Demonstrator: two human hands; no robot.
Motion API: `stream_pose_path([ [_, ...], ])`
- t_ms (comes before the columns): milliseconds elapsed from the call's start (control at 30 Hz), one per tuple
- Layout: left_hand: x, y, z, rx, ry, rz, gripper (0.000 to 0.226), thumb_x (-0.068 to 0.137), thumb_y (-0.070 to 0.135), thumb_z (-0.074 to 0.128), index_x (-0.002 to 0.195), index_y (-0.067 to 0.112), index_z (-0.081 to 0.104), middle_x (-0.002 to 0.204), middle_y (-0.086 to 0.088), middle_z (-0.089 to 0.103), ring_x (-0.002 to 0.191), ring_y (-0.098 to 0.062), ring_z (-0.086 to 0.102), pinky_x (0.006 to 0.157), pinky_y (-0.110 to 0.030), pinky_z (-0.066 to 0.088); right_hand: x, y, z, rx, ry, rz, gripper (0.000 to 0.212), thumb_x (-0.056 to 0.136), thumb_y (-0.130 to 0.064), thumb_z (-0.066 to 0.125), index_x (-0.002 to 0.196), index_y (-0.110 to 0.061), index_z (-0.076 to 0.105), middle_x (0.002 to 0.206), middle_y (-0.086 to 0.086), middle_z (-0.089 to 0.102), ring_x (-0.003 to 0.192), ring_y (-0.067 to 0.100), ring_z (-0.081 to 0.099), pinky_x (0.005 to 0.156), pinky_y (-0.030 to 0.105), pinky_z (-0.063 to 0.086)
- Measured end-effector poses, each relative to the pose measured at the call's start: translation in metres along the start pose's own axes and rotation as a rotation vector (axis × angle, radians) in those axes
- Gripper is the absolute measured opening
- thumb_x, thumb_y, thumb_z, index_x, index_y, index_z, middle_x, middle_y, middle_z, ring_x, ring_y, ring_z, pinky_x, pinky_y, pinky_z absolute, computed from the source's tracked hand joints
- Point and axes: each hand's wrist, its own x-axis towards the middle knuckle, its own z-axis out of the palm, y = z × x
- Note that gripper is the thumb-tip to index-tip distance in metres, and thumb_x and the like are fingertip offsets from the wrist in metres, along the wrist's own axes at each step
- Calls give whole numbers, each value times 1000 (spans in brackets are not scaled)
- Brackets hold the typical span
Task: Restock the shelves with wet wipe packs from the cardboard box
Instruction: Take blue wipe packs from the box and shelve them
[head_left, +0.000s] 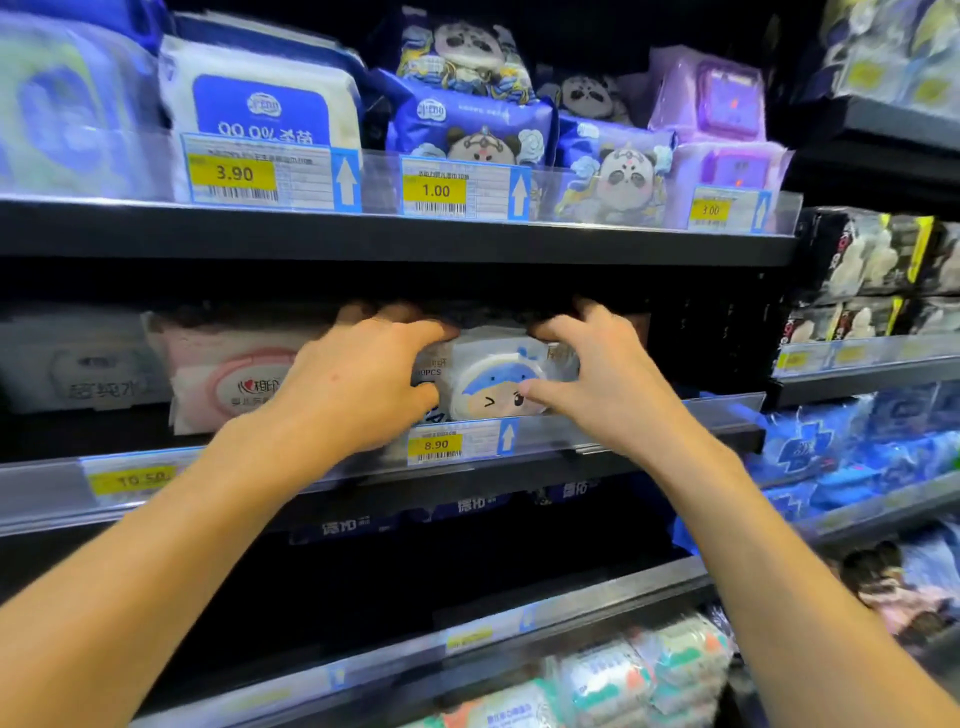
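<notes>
Your left hand and right hand clasp the cartoon-faced wipe pack between them on the shelf; seat it squarely behind the price rail, apparently flush beside the pink pack left of your left hand.

"PCS" on wet wipe pack between left fingers and right fingers. Just below fingers, near tag: 8.90. Lower left of fingers, blurred tag: 10.50. Well above fingers: left tag 3.90, middle tag 1.00, right tag 3.00. On white-blue pack above left tag: 99.9%, inverted.
</notes>
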Motion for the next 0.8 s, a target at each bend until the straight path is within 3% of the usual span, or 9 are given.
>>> stream_pose_path([
  [67, -12, 4, -6, -8, 34, 20, 52, 88, 45, 58, 138, 47, 43, 133, 9, 51, 121, -25, 45, 89, -42, 47, -17, -10, -2, -10, 38, -64, 67, 83, -49, 78, 142, -30, 55, 157, 9, 38, 151, 25, 24, 118, 50, 35],
  [167, -30, 9, -14, -66, 83, 89, 52, 82, 56, 59, 132, 46, 48, 132, 15, 49, 121, -17, 43, 92, -40, 46, -34, -22, -11, -36, -3, -144, 71, 83, -45, 79, 146, -28, 51, 157, 4, 41, 150, 21, 28, 120, 40, 31],
  [300, -49, 18, -20, -125, 58, 144, 67, 75, 65, 56, 137, 48, 39, 133, 21, 43, 122, -11, 41, 97, -39, 45, -57, -29, -21, -140, -64, -187, 75, 81, -44, 78, 148, -34, 46, 151, -4, 42, 142, 18, 34, 112, 40, 40],
  [467, -80, 26, -8, -162, 62, 197, 76, 72, 67, 60, 142, 48, 36, 132, 23, 43, 119, -11, 44, 94, -38, 47, -96, -15, -31, -220, -110, -158, 72, 85, -48, 73, 147, -43, 36, 137, -12, 40, 129, 14, 41, 87, 34, 45],
  [567, -100, 39, 8, -231, 58, 264, 72, 74, 66, 58, 140, 47, 37, 133, 24, 43, 120, -9, 46, 94, -39, 49, -117, -1, -35, -241, -196, -131, 73, 87, -49, 71, 149, -42, 32, 141, -15, 40, 133, 12, 39, 93, 36, 47],
  [700, -138, 61, 55, -310, -124, 429, 72, 71, 62, 55, 139, 47, 35, 129, 26, 41, 113, -5, 50, 90, -30, 50, -151, 17, -30, -335, -348, -137, 81, 86, -50, 71, 153, -42, 26, 144, -15, 37, 132, 15, 38, 103, 32, 41],
  [800, -168, 67, 100, -325, -272, 435, 74, 70, 66, 54, 138, 51, 32, 129, 30, 39, 111, 3, 45, 87, -19, 43, -181, 34, -16, -368, -463, -124, 82, 87, -52, 68, 154, -42, 22, 150, -17, 32, 137, 13, 35, 107, 29, 34],
])
